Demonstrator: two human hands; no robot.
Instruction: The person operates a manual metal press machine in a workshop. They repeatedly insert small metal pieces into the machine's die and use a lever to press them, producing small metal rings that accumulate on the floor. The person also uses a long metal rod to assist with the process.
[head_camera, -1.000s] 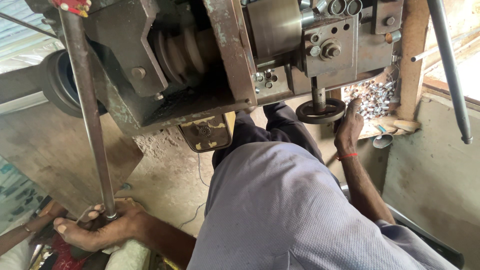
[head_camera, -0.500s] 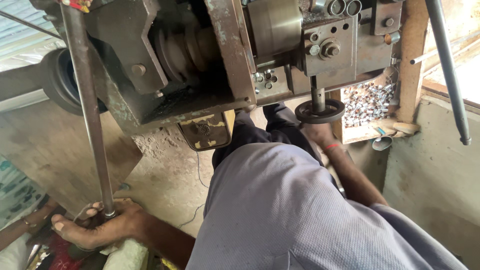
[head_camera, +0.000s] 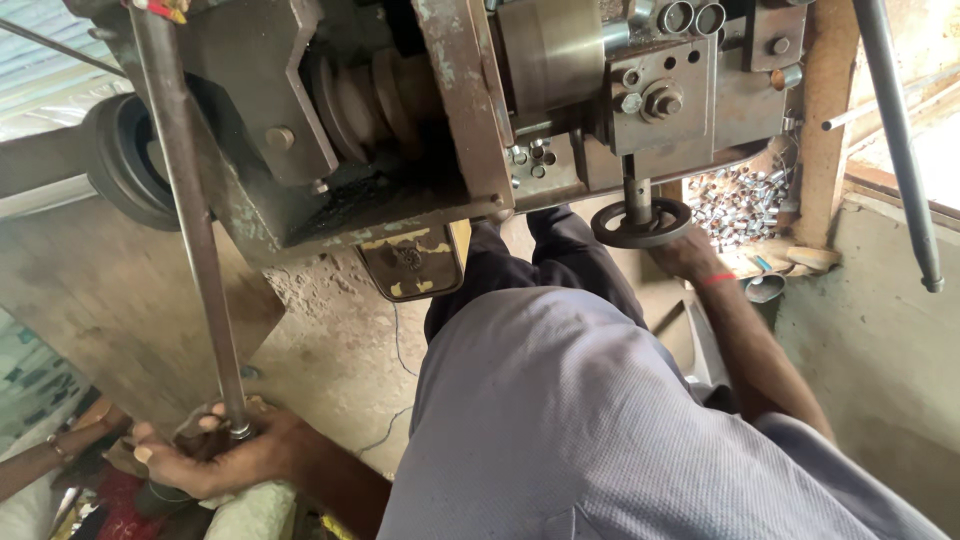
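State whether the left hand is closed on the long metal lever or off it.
Closed on it: the left hand wraps the long metal lever at its lower end.

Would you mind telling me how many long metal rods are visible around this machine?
2. One long rod runs down the left side, its lower end gripped by the left hand; another rod hangs at the far right. Others may be hidden behind the machine.

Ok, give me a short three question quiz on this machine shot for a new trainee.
1. True or false: the left hand grips the lower end of the long metal rod.
2. Which thing is the right hand at? A) the black handwheel B) a hammer C) a paint can
3. Fill in: beside the handwheel lies a pile of small shiny metal ____.

Key: 1 true; 2 A; 3 pieces.
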